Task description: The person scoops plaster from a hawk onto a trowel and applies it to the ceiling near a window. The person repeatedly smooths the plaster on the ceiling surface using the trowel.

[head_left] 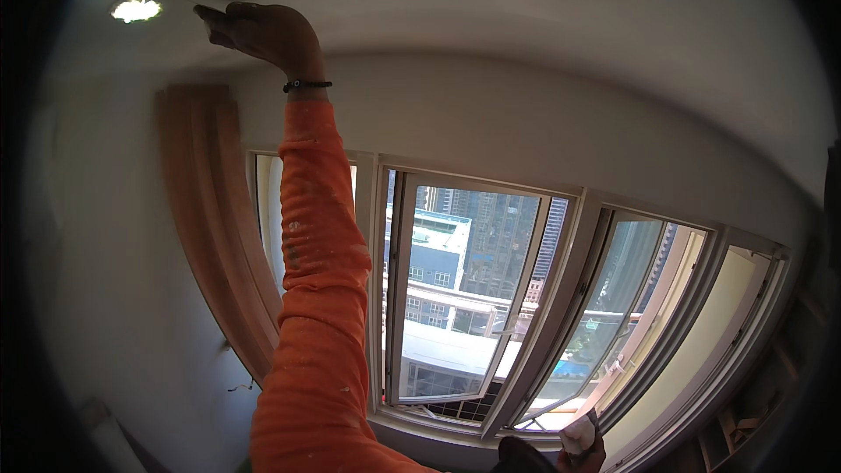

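My left hand, at the end of a raised arm in an orange sleeve, is bent leftward at the wrist close under the white ceiling. Its fingers are closed on a thin flat tool, seen edge-on, whose kind I cannot make out. A dark beaded bracelet circles that wrist. At the lower right, my right hand is partly cut off by the picture's edge. Its fingers are closed around a flat piece bearing a white lump that looks like putty; the piece's full shape is hidden.
A lit round ceiling lamp sits left of the raised hand. Brown curtains hang at the left wall. Ahead, several window frames include an opened sash, with buildings outside. A dark rounded thing shows at the lower edge.
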### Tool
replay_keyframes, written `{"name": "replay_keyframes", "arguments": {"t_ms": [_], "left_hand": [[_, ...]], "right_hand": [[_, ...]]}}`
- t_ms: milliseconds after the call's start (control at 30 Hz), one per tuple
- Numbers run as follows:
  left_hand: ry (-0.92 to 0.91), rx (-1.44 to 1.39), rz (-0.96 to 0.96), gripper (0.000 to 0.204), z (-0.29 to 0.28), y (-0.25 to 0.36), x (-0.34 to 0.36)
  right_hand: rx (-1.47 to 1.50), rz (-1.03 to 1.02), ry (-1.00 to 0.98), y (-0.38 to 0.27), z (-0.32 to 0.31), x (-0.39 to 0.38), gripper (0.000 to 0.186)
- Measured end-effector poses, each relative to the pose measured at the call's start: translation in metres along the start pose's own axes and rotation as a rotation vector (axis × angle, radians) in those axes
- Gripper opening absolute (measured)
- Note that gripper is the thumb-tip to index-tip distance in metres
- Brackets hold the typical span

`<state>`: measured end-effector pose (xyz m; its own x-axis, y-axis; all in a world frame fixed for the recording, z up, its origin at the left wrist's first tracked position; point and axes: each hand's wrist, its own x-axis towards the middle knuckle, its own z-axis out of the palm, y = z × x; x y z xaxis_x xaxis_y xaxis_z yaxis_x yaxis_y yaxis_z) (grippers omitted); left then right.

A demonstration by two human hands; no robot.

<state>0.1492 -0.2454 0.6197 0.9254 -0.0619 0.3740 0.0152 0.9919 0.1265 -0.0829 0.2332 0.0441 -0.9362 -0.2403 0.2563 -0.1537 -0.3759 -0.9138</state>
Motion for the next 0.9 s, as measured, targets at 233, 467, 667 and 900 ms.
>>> {"name": "replay_keyframes", "arguments": {"t_ms": [233, 467, 667, 900], "left_hand": [[-0.021, 0.06, 0.125, 0.064, 0.022, -0.051, 0.045], [0.039, 0.021, 0.219, 0.072, 0.045, 0.058, -0.045], [-0.117, -0.334, -0.024, 0.075, 0.056, 0.264, -0.199], [-0.407, -0.343, 0.308, 0.075, 0.062, 0.325, -0.337]], "right_hand": [[0.058, -0.072, -0.033, 0.039, 0.004, 0.017, 0.025], [0.305, -0.043, 0.1, 0.026, -0.007, -0.014, 0.022], [0.915, 0.18, 0.161, 0.008, -0.038, -0.035, 0.041], [1.087, 0.153, 0.141, -0.005, -0.046, -0.047, 0.042]]}}
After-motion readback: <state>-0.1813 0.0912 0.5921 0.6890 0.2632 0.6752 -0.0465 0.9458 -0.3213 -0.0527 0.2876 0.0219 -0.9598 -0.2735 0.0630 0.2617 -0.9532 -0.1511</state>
